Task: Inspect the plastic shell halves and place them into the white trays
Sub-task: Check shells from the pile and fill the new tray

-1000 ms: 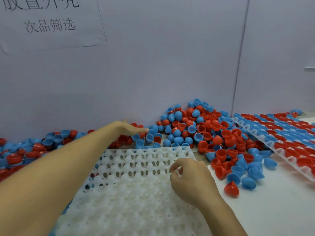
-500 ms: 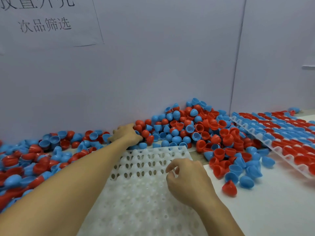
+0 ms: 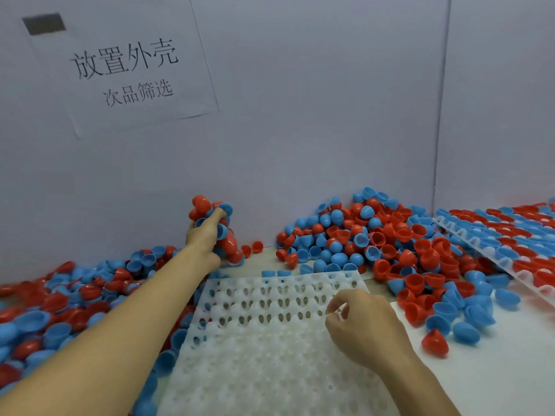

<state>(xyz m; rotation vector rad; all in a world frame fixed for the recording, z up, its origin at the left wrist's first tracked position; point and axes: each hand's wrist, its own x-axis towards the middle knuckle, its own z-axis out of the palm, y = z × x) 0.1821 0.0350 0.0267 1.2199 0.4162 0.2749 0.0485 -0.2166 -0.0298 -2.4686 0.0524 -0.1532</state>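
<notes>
Left hand: left hand [image 3: 207,235] grips a raised handful of red and blue shells [image 3: 220,226].
Right hand: right hand [image 3: 360,325] rests on the empty white tray [image 3: 264,340], fingers curled, pinching its edge.
Shell piles: loose shell halves [image 3: 375,238] heaped along the wall.
Filled tray: second tray [image 3: 495,235] at far right.
Surface: pale tabletop [image 3: 495,370].
Room: grey partition wall [image 3: 300,115] carrying a paper sign [image 3: 126,67].

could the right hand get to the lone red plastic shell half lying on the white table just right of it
Probably yes. The right hand rests on the empty white perforated tray, and the red plastic shell half lies close beside it on bare white table, with nothing between them.
</notes>
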